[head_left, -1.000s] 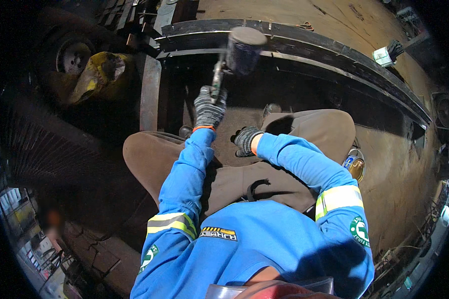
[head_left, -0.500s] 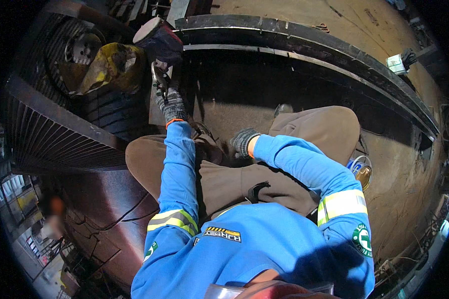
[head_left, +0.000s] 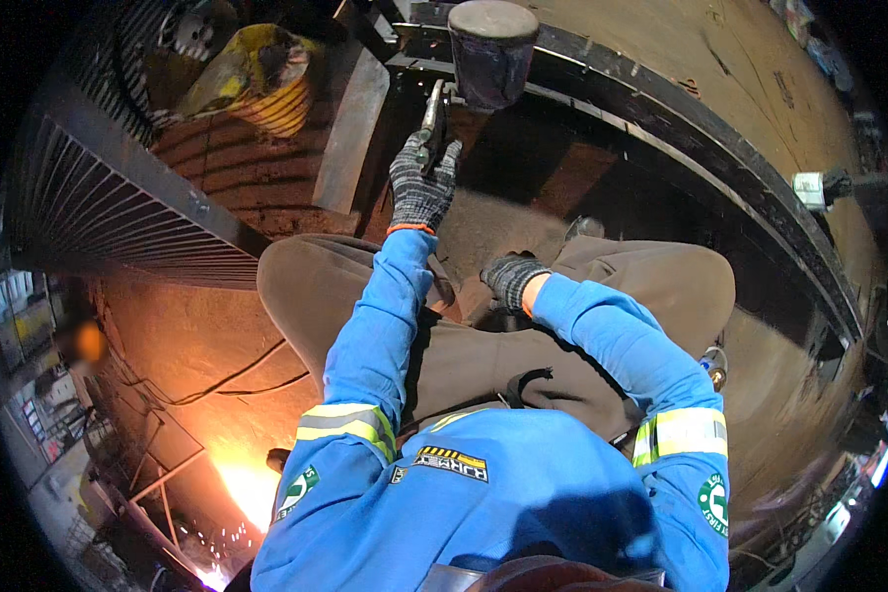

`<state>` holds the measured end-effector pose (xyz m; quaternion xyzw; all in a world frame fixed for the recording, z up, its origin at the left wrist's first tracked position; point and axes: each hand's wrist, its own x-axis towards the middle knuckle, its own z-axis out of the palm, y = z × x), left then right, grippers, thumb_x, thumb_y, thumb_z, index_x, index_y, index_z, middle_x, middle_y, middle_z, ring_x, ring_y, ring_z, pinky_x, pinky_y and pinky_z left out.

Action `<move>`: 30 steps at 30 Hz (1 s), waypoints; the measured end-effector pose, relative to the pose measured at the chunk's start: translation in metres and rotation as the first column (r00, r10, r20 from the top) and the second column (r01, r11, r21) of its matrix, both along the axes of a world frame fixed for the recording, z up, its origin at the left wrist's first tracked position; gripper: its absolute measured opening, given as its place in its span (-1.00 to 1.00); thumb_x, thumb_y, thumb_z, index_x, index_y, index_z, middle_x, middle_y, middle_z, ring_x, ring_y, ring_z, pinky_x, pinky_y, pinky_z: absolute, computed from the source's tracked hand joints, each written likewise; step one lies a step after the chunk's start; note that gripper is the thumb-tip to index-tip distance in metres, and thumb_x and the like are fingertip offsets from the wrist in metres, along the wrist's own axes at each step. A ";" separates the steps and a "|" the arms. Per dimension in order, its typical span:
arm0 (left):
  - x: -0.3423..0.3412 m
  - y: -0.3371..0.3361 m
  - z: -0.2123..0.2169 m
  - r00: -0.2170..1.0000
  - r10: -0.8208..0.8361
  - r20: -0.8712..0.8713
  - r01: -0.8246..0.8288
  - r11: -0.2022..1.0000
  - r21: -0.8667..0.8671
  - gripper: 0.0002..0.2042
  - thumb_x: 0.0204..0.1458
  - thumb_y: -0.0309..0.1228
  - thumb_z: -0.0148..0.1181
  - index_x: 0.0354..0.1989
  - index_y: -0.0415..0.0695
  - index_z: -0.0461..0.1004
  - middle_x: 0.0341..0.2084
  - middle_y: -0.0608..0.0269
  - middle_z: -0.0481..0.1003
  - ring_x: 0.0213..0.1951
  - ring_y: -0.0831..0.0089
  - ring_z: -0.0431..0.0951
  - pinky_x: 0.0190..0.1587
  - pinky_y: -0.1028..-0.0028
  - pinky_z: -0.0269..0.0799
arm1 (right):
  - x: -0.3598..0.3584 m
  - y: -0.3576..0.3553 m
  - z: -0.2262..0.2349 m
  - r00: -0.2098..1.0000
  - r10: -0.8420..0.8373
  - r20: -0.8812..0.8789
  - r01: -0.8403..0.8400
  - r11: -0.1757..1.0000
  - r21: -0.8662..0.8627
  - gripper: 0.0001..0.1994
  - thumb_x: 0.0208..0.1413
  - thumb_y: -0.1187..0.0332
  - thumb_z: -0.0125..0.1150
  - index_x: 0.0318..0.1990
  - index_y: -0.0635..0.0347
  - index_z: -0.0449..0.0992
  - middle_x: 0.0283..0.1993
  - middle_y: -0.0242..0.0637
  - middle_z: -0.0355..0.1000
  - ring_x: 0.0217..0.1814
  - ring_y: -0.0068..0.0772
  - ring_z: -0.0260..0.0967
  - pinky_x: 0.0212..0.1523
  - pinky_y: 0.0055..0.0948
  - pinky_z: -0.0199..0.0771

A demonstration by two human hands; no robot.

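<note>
**Gloved left hand on the pliers, dark can out at the end**

So the person's sitting with knees spread, left hand (head_left: 422,185) in a striped knit glove, wrapped around some metal pliers (head_left: 431,120) at upper centre. The tool's far end meets the side of a dark can (head_left: 491,64) with a pale round end, top centre of the frame. It overlaps a long dark beam (head_left: 705,133) in view; can't tell if they touch.

Right hand (head_left: 513,280), also gloved, is over the lap mid-frame, fingers curled. Can't tell if it's got anything in it.

Slatted metal panel (head_left: 118,202) at left, crumpled yellow container (head_left: 271,94) upper left, and bright sparks (head_left: 212,572) lower left.
</note>
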<state>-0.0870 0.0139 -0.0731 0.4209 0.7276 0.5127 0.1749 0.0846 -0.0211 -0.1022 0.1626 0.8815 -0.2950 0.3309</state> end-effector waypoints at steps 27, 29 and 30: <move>0.010 -0.045 0.018 0.996 -0.032 0.088 0.032 0.999 0.000 -0.71 -0.12 -0.36 0.27 -0.24 -0.26 0.44 -0.41 -0.04 0.44 -0.33 0.10 0.49 -0.23 0.28 0.41 | -0.023 0.043 -0.008 0.311 -0.869 0.384 0.069 -0.382 -0.921 -0.63 0.14 0.49 -0.02 0.12 0.26 0.28 0.13 -0.23 0.26 0.18 -0.48 0.17 0.22 -0.51 0.18; 0.006 -0.044 0.016 0.997 -0.043 0.069 0.042 0.999 0.019 -0.70 -0.11 -0.38 0.27 -0.24 -0.27 0.43 -0.45 -0.02 0.44 -0.36 0.12 0.50 -0.27 0.30 0.42 | -0.020 0.035 -0.003 0.257 -0.942 0.216 0.124 -0.189 -0.974 -0.60 0.11 0.51 0.04 0.14 0.27 0.25 0.12 -0.20 0.28 0.16 -0.43 0.21 0.18 -0.45 0.26; 0.002 -0.046 0.010 0.978 -0.056 0.199 0.057 0.998 0.001 -0.71 -0.11 -0.39 0.27 -0.23 -0.27 0.43 -0.45 -0.02 0.45 -0.38 0.15 0.50 -0.29 0.31 0.43 | -0.020 0.032 0.012 0.266 -0.950 0.161 0.181 -0.115 -0.977 -0.58 0.07 0.52 0.10 0.13 0.25 0.27 0.10 -0.24 0.29 0.12 -0.45 0.23 0.14 -0.47 0.30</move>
